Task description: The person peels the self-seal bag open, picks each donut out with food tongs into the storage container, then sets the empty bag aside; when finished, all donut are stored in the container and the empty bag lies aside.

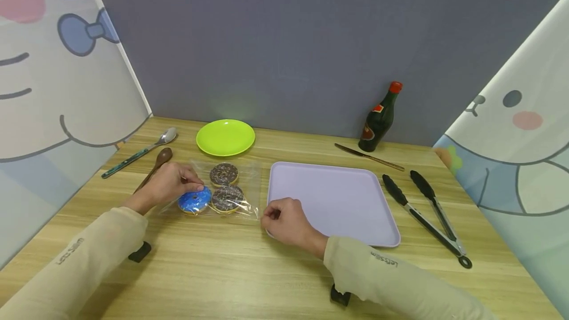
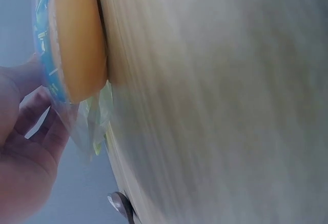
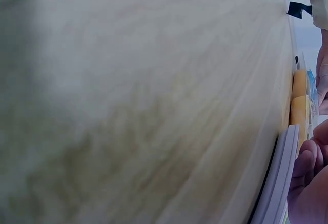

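Note:
A clear plastic bag (image 1: 253, 181) lies on the table with three donuts in it: a blue-iced donut (image 1: 193, 202) at the left and two chocolate-iced donuts, one (image 1: 224, 174) behind the other (image 1: 227, 198). My left hand (image 1: 172, 182) pinches the bag's left side, its thumb and fingertips right at the blue donut. In the left wrist view, the film wraps that donut's orange side (image 2: 79, 42), with fingers (image 2: 56, 137) behind the bag. With curled fingers, my right hand (image 1: 286, 221) pinches the bag's right edge, over the near left corner of a lilac tray (image 1: 333, 201).
Behind the bag stands a lime-green plate (image 1: 225, 137). A spoon (image 1: 140, 153) and a brown wooden spoon (image 1: 161, 158) lie at the left. On the right are a dark bottle (image 1: 378, 121), a knife (image 1: 369, 156) and black-tipped tongs (image 1: 433, 219). A grey wall closes the back.

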The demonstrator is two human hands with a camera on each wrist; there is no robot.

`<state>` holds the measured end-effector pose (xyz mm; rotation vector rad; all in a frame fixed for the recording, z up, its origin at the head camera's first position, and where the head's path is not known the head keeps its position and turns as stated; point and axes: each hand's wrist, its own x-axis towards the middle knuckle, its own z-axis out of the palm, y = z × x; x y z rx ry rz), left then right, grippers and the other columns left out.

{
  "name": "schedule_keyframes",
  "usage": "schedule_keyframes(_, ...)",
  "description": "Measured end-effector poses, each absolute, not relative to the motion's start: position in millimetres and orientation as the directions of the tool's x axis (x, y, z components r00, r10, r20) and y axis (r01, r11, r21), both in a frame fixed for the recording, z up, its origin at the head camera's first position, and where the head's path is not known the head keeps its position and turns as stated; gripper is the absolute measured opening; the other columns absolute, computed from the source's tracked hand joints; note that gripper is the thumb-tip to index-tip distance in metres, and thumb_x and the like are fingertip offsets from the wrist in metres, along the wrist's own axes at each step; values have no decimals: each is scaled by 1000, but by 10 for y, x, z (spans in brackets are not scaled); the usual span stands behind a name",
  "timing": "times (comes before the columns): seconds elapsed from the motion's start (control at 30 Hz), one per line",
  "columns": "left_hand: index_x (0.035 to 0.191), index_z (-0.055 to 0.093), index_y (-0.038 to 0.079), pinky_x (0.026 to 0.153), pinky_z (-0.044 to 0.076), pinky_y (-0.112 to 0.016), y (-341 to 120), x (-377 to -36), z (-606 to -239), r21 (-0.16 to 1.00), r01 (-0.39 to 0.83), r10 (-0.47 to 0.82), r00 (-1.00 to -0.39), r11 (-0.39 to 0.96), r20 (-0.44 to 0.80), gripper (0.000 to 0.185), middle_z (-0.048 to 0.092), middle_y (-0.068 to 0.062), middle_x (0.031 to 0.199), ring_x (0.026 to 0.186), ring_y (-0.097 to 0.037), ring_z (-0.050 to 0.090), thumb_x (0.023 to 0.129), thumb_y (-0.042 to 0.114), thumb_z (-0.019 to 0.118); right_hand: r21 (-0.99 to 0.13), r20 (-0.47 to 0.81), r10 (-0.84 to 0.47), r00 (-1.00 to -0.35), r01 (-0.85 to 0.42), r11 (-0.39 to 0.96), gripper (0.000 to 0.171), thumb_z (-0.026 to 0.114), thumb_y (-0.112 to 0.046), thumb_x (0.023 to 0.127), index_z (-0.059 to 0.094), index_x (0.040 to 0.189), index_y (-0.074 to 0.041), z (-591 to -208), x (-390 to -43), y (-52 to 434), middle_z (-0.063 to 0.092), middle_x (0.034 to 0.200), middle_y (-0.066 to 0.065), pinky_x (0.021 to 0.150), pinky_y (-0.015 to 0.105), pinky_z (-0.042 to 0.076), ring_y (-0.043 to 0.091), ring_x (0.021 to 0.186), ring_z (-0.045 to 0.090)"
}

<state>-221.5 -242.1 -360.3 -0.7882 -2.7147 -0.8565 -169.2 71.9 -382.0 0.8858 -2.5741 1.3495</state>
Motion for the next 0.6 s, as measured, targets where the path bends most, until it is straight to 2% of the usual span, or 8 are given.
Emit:
schedule_keyframes(0.33,76,77,15,58,48,-26,-2424,-2225,-3600,484,545,436,-838,685,328,9,65,10,75,69,-10,59,77,7,79,-745,293,-461,-838,-502,439,13,62,-2,76,69,68,-9,-3815,-1723,784,58,60,-10,51,21,46,4,55,52)
schedule_keyframes(0.5,76,77,17,58,48,-26,-2424,-2225,-3601,473,547,437,-837,691,330,9,65,11,75,70,-9,59,77,8,80,-753,285,-467,-837,-497,431,3,67,-7,76,69,75,-5,-3753,-1776,757,60,66,-7,56,23,49,6,60,55)
schedule_keyframes(0.6,75,77,17,59,48,-26,-2421,-2219,-3602,474,541,434,-841,694,324,9,65,11,75,70,-10,59,77,8,79,-743,270,-479,-836,-497,449,7,70,-12,80,70,81,-5,-3706,-1818,704,60,70,-7,59,24,50,6,63,56)
